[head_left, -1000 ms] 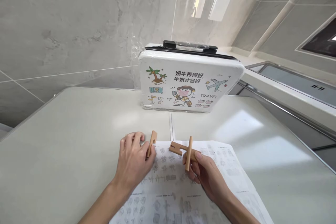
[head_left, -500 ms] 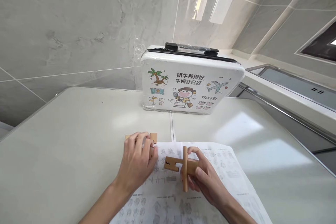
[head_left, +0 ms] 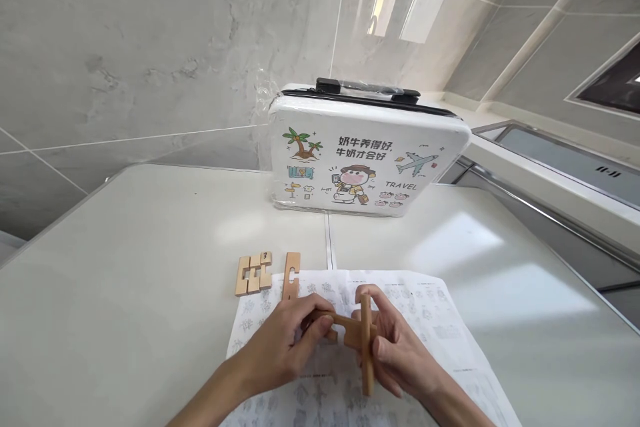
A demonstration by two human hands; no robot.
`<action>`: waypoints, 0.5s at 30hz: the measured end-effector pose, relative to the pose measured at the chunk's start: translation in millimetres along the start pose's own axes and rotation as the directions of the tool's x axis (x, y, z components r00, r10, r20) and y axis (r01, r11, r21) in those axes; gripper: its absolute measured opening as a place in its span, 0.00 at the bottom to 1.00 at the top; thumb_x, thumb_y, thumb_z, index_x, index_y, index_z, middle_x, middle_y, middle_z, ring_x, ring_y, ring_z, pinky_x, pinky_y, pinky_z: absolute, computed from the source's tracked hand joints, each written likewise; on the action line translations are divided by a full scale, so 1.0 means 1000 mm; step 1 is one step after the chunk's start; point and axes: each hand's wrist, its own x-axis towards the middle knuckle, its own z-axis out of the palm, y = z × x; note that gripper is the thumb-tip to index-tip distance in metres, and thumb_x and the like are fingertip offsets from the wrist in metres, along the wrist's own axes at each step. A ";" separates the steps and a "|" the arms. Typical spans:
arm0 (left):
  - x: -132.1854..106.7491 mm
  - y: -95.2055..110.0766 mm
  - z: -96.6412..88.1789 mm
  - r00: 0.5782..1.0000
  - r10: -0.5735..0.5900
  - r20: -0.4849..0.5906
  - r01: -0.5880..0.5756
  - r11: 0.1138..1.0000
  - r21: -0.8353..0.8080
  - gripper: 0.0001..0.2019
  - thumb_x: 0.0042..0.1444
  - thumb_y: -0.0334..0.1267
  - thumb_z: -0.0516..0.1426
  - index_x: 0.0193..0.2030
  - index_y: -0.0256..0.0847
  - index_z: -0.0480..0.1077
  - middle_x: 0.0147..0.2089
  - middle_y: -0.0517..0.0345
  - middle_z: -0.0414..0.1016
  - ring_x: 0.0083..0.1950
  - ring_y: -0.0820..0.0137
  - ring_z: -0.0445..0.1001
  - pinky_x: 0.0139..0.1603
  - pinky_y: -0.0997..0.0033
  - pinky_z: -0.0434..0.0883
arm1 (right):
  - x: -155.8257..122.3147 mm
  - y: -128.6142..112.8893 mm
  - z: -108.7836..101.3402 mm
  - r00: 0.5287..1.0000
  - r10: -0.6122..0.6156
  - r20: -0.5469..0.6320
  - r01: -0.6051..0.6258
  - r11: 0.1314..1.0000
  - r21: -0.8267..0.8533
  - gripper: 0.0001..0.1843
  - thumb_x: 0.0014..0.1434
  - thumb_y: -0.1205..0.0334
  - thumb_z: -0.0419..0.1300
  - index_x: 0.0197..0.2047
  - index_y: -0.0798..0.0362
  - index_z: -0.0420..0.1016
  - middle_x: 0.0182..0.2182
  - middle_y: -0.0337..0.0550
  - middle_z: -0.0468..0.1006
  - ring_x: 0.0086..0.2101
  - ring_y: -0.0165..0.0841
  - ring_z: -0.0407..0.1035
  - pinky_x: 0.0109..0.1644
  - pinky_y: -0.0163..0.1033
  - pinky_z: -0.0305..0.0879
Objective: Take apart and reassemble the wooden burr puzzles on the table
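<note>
My right hand (head_left: 400, 347) grips two crossed wooden puzzle pieces (head_left: 367, 347), one standing upright and the other passing sideways through it. My left hand (head_left: 295, 337) pinches the left end of the sideways piece between thumb and fingers, covering part of it. Just beyond the left hand, a loose notched puzzle piece (head_left: 291, 273) lies partly on the printed sheet (head_left: 440, 373). To its left rests a cluster of lighter notched wooden pieces (head_left: 254, 273), side by side, one marked "3".
A white case (head_left: 370, 160) with cartoon prints and a black handle stands upright at the back of the white table (head_left: 150, 267), wrapped in clear plastic. A tiled wall (head_left: 150, 47) rises behind it. Drawers and a counter (head_left: 560, 187) are at the right.
My left hand has come right and nearer from the loose pieces, uncovering them, and now pinches the sideways piece. My right hand has turned the crossed pieces and shifted slightly right.
</note>
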 end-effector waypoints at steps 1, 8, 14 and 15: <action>0.000 0.001 0.000 0.999 -0.034 0.011 0.034 0.998 -0.055 0.17 0.76 0.50 0.48 0.45 0.43 0.72 0.38 0.55 0.79 0.37 0.67 0.74 0.39 0.68 0.68 | 0.000 0.000 -0.001 1.000 0.004 -0.002 -0.004 1.000 0.017 0.38 0.58 0.37 0.73 0.57 0.42 0.57 0.22 0.27 0.75 0.09 0.21 0.57 0.14 0.24 0.48; 0.002 -0.002 0.002 0.991 -0.128 0.048 0.136 0.964 -0.231 0.21 0.73 0.56 0.51 0.42 0.41 0.73 0.36 0.57 0.77 0.32 0.70 0.68 0.35 0.70 0.66 | 0.001 -0.011 0.003 0.993 -0.014 -0.120 0.022 0.998 0.065 0.28 0.63 0.41 0.71 0.54 0.43 0.62 0.21 0.23 0.68 0.09 0.17 0.49 0.14 0.24 0.47; 0.004 -0.002 -0.002 0.993 -0.115 -0.004 0.110 0.965 -0.238 0.21 0.73 0.56 0.51 0.41 0.41 0.73 0.34 0.58 0.74 0.30 0.72 0.65 0.33 0.71 0.64 | 0.004 -0.018 0.004 0.997 -0.022 -0.073 0.031 0.992 0.126 0.28 0.61 0.48 0.73 0.54 0.44 0.62 0.24 0.28 0.72 0.12 0.21 0.54 0.13 0.26 0.49; 0.004 -0.002 -0.003 0.993 -0.114 -0.019 0.107 0.969 -0.220 0.21 0.73 0.56 0.51 0.41 0.41 0.73 0.32 0.59 0.73 0.29 0.72 0.64 0.31 0.72 0.62 | 0.004 -0.018 0.002 0.993 -0.040 -0.108 0.054 0.990 0.128 0.28 0.60 0.48 0.74 0.53 0.44 0.63 0.23 0.26 0.70 0.12 0.20 0.52 0.13 0.26 0.48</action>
